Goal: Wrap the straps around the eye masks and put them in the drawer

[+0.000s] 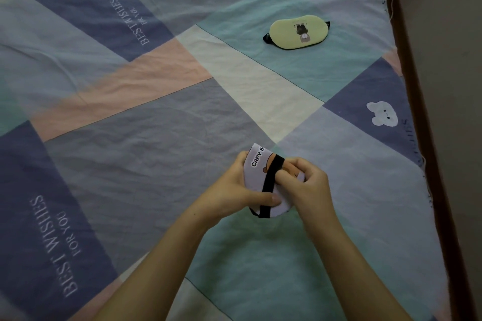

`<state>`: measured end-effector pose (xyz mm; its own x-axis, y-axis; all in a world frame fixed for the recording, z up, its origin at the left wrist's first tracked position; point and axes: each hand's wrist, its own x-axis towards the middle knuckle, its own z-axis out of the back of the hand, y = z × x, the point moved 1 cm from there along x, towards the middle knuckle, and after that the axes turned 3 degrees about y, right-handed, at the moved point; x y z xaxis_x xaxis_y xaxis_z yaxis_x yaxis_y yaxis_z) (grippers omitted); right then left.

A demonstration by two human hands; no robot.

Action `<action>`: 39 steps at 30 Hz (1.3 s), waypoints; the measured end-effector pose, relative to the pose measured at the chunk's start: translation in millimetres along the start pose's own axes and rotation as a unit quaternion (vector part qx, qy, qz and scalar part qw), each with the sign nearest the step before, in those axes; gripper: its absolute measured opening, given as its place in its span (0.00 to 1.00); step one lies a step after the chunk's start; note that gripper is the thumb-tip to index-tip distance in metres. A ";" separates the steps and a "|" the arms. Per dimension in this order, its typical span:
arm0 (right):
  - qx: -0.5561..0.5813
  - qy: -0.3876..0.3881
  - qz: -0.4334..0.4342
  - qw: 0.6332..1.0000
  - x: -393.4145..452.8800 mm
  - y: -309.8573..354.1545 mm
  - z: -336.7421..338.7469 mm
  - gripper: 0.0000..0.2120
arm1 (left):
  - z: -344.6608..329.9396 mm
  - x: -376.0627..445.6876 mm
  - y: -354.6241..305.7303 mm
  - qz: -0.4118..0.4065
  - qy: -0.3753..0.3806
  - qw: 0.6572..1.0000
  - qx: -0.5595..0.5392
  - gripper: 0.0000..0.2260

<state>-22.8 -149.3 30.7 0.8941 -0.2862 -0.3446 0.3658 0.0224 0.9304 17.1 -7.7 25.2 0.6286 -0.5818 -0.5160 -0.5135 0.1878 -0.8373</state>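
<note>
Above the patchwork bedsheet (pixel 156 117), my left hand (pixel 234 187) grips the white eye mask (pixel 257 177) while my right hand (pixel 307 185) pinches its black strap (pixel 270 182) across the front, and 1 yellow eye mask (pixel 297 31) lies well apart.

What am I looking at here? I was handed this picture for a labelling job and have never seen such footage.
There is no machine. A person wears a camera on the head, looking down at their own bare arms over a bed with a patchwork sheet. The left hand and right hand together hold a white fabric eye mask printed "CAPY", with its black elastic strap running across the front. A second, pale yellow eye mask lies flat farther up the bed, untouched. No drawer is visible.
</note>
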 end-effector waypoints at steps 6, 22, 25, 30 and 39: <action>-0.027 0.097 0.124 0.987 -7.4 15.3 10.5 0.26 | 24.2 -7.0 -3.3 0.011 -0.027 0.999 -0.012 0.26; -0.150 0.217 0.166 0.950 1.9 36.1 -19.0 0.18 | 61.6 -53.1 -38.0 -0.069 -0.214 0.910 0.347 0.28; -0.124 0.204 0.155 0.959 3.6 47.0 -33.2 0.17 | 83.6 -78.8 -42.0 -0.049 -0.300 0.820 0.485 0.30; -0.106 0.290 0.151 0.939 -11.2 76.2 -78.7 0.16 | 115.0 -138.1 -40.0 0.004 -0.356 0.737 0.574 0.28; -0.129 0.402 0.190 0.887 -78.5 96.4 -255.2 0.19 | 207.7 -301.2 18.7 0.063 -0.450 0.706 0.543 0.26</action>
<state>8.3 119.7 115.6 0.8233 0.5611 -0.0859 -0.0470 0.2182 0.9748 -60.6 335.4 127.5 0.9856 0.1400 -0.0946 -0.1543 0.9739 -0.1667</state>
